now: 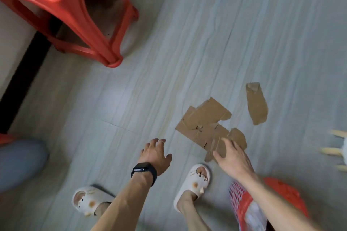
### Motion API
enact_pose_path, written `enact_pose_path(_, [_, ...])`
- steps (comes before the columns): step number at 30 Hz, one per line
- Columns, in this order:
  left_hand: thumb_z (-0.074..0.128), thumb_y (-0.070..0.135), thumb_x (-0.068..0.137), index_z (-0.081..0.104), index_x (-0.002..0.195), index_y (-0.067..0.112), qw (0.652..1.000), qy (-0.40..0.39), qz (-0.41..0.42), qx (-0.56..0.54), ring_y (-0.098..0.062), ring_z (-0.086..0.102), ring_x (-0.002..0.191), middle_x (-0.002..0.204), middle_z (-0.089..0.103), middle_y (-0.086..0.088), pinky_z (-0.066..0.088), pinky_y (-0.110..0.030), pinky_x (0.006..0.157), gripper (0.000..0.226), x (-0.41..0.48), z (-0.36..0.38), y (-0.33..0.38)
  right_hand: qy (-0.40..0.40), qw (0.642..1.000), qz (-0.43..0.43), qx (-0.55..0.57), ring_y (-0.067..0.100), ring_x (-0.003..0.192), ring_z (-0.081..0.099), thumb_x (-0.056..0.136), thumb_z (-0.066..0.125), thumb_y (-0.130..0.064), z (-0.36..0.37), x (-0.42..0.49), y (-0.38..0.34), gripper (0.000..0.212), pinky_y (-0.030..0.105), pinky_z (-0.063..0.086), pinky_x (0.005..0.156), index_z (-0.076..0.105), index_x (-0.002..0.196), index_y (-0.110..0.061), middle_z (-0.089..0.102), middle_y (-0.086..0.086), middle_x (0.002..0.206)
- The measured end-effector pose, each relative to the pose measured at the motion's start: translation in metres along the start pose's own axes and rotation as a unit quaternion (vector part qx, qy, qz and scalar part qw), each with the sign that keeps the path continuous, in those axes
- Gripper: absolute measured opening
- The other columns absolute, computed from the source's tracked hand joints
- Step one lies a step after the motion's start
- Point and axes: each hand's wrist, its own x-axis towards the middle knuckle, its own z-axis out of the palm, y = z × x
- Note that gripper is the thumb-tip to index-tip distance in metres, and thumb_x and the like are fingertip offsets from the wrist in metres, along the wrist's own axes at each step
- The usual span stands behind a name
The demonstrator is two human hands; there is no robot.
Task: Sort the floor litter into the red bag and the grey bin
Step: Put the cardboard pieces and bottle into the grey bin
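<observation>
Head camera looks down at the pale grey plank floor (pixel 169 62), where a flat torn sheet of brown cardboard (pixel 202 120) lies just ahead of my feet. A smaller, narrow brown cardboard scrap (pixel 257 105) lies apart from it, farther right. My right hand (pixel 232 157) reaches over the sheet's near corner with thumb and fingers loosely extended and apart. I cannot tell whether they touch the cardboard. My left hand (pixel 155 153), with a black wristwatch (pixel 144 171) and a thin ring, hovers beside it above bare floor, fingers spread and holding nothing.

Under my right forearm sits the red mesh bag (pixel 242 202), something pale inside it. My cream cartoon slippers (pixel 197 180) stand between my arms and the litter. A red plastic stool (pixel 84 24) stands well back on the left, its top covered by a white sheet with blue marks too blurred to read. A blue-grey rounded shape (pixel 20 163) at the left edge is too blurred to identify. Pale wooden legs (pixel 336 142) poke in from the right edge.
</observation>
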Motion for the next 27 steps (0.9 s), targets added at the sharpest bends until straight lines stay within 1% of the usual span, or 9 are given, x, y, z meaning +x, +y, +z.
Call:
enact_pose_path(4, [0.053, 0.051, 0.090, 0.024, 0.150, 0.026, 1.000, 0.008, 0.009, 0.013, -0.027, 0.030, 0.139, 0.157, 0.023, -0.001, 0.033, -0.041, 0.112, 0.072, 0.070, 0.039, 0.038, -0.003, 0.999, 0.040, 0.028, 0.029, 0.137, 0.041, 0.090, 0.058, -0.055, 0.007, 0.084, 0.044, 0.074, 0.042, 0.040, 0.109, 0.032, 0.149, -0.019, 0.041, 0.008, 0.150])
enact_pose_path(8, [0.059, 0.056, 0.086, 0.016, 0.151, 0.028, 0.999, 0.020, -0.013, -0.042, -0.030, 0.032, 0.139, 0.158, 0.016, -0.001, 0.038, -0.045, 0.110, 0.083, 0.139, 0.087, 0.057, 0.006, 0.998, 0.066, 0.018, 0.032, 0.132, 0.046, 0.082, 0.054, -0.069, 0.029, 0.169, 0.079, 0.084, 0.048, 0.045, 0.103, 0.030, 0.148, -0.021, 0.044, 0.007, 0.148])
enact_pose_path(12, [0.065, 0.064, 0.078, 0.007, 0.152, 0.029, 0.996, 0.031, -0.048, -0.068, -0.031, 0.029, 0.141, 0.159, 0.008, -0.002, 0.038, -0.050, 0.109, 0.100, 0.207, 0.126, 0.051, 0.009, 0.998, 0.063, 0.024, 0.035, 0.137, 0.038, 0.082, 0.062, -0.066, 0.055, 0.244, 0.095, 0.094, 0.046, 0.041, 0.107, 0.025, 0.150, -0.014, 0.034, 0.011, 0.153])
enact_pose_path(16, [0.075, 0.068, 0.062, 0.023, 0.139, 0.029, 0.988, 0.084, -0.094, -0.087, -0.027, 0.037, 0.128, 0.136, 0.033, -0.003, 0.045, -0.048, 0.096, 0.100, 0.261, 0.148, 0.051, 0.055, 0.996, 0.068, 0.036, 0.034, 0.148, 0.017, 0.069, 0.070, -0.073, 0.072, 0.310, 0.101, 0.121, 0.048, 0.023, 0.118, 0.006, 0.157, -0.021, 0.010, 0.005, 0.164])
enact_pose_path(18, [0.075, 0.068, 0.061, 0.030, 0.129, 0.027, 0.986, 0.134, -0.092, -0.039, -0.026, 0.041, 0.117, 0.123, 0.041, -0.002, 0.047, -0.045, 0.087, 0.091, 0.280, 0.161, 0.049, 0.073, 0.994, 0.075, 0.013, 0.035, 0.146, 0.016, 0.065, 0.073, -0.074, 0.085, 0.330, 0.101, 0.126, 0.047, 0.026, 0.115, 0.002, 0.156, -0.024, 0.010, 0.007, 0.161])
enact_pose_path(20, [0.076, 0.063, 0.065, 0.032, 0.128, 0.022, 0.986, 0.144, -0.085, -0.023, -0.027, 0.042, 0.113, 0.120, 0.045, -0.005, 0.046, -0.043, 0.087, 0.087, 0.293, 0.171, 0.042, 0.099, 0.992, 0.079, 0.002, 0.036, 0.137, 0.022, 0.061, 0.077, -0.072, 0.095, 0.339, 0.101, 0.124, 0.044, 0.033, 0.108, 0.010, 0.153, -0.021, 0.021, 0.014, 0.150])
enact_pose_path(22, [0.077, 0.060, 0.067, 0.036, 0.128, 0.018, 0.987, 0.115, -0.094, -0.059, -0.028, 0.043, 0.115, 0.121, 0.045, -0.007, 0.046, -0.044, 0.092, 0.085, 0.298, 0.172, 0.037, 0.101, 0.989, 0.105, 0.010, 0.036, 0.133, 0.026, 0.057, 0.081, -0.069, 0.092, 0.343, 0.105, 0.119, 0.041, 0.032, 0.107, 0.023, 0.145, -0.015, 0.030, 0.016, 0.143])
enact_pose_path(25, [0.073, 0.060, 0.071, 0.049, 0.124, 0.018, 0.989, 0.050, -0.101, -0.094, -0.027, 0.047, 0.114, 0.120, 0.045, -0.005, 0.049, -0.044, 0.093, 0.071, 0.290, 0.162, 0.026, 0.052, 0.988, 0.138, -0.035, 0.036, 0.131, 0.037, 0.060, 0.077, -0.073, 0.085, 0.341, 0.116, 0.103, 0.041, 0.034, 0.105, 0.045, 0.131, -0.007, 0.046, 0.019, 0.138])
enact_pose_path(27, [0.070, 0.057, 0.075, 0.056, 0.118, 0.019, 0.988, 0.026, -0.110, -0.103, -0.027, 0.051, 0.108, 0.115, 0.045, -0.004, 0.051, -0.045, 0.089, 0.059, 0.274, 0.147, 0.008, 0.012, 0.991, 0.122, -0.044, 0.033, 0.125, 0.045, 0.063, 0.073, -0.076, 0.078, 0.326, 0.114, 0.080, 0.039, 0.036, 0.103, 0.061, 0.112, -0.013, 0.054, 0.018, 0.130])
